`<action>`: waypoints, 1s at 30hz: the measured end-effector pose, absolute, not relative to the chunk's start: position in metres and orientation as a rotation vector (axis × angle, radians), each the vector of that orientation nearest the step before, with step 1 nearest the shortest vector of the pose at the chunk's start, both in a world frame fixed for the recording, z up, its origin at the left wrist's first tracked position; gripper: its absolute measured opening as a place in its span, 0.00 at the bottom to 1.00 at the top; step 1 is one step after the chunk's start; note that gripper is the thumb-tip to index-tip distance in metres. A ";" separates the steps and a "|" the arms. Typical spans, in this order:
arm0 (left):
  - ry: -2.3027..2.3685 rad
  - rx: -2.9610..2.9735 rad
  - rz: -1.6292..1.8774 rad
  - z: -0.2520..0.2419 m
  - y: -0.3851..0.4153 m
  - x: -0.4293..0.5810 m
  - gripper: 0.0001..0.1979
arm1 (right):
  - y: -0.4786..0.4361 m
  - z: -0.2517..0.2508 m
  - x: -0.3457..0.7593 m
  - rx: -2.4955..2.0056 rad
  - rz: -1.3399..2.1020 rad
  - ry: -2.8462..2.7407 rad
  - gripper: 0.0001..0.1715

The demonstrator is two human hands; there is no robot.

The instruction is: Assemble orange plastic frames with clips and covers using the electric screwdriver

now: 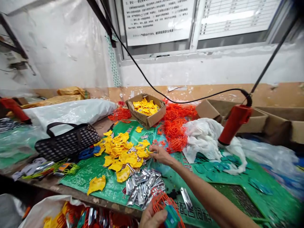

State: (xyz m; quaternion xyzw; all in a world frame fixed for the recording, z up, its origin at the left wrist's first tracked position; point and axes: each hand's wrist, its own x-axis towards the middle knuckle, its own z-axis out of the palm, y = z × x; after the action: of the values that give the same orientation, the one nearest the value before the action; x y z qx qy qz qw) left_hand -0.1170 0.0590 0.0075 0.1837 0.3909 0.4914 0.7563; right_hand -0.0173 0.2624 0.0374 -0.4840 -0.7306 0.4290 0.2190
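Note:
At the bottom edge, my left hand (152,218) is closed around an orange plastic lattice piece (163,202) with a teal-green plastic part (172,216) against it. Farther forward, my right hand (161,155) has its fingertips pinched at a yellow plastic piece (148,151), on the right side of a heap of yellow plastic pieces (118,147). Between the two hands lies a pile of shiny metal clips (144,185). A few more metal strips (186,197) lie apart to the right, beside my right forearm.
A cardboard box (147,117) of yellow pieces stands behind the heap. Orange lattice pieces (175,126) are piled beside it. A red electric screwdriver (234,125) hangs at right over white cloth (204,136). A checked bag (68,141) sits left; a filled sack (57,205) is below the table edge.

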 end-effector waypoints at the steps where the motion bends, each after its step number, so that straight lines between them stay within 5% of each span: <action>1: 0.859 0.387 1.060 0.010 0.060 -0.116 0.31 | 0.257 0.041 -0.006 -1.321 1.288 -1.968 0.19; 7: 0.904 0.446 1.092 0.028 0.055 -0.109 0.31 | 0.206 0.070 0.061 -1.164 1.653 -1.788 0.23; 15: 1.086 0.762 1.265 0.062 0.032 -0.104 0.22 | 0.139 0.119 0.109 -1.004 1.714 -2.019 0.26; 21: 1.112 0.964 1.193 0.074 0.017 -0.061 0.20 | 0.076 0.136 0.104 -1.012 1.282 -2.244 0.14; 26: 1.015 0.949 1.182 0.088 0.001 -0.036 0.24 | 0.031 0.124 0.102 -1.190 0.408 -2.397 0.16; 30: 1.060 1.019 1.235 0.086 -0.007 -0.022 0.22 | 0.021 0.105 0.111 -1.155 0.654 -2.217 0.15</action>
State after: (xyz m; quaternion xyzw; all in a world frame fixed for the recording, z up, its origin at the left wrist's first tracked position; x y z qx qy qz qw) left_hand -0.0216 -0.0072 0.0860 0.4348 0.4521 0.5270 0.5735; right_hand 0.1115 0.0214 0.1046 -0.4297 -0.8248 0.2434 0.2754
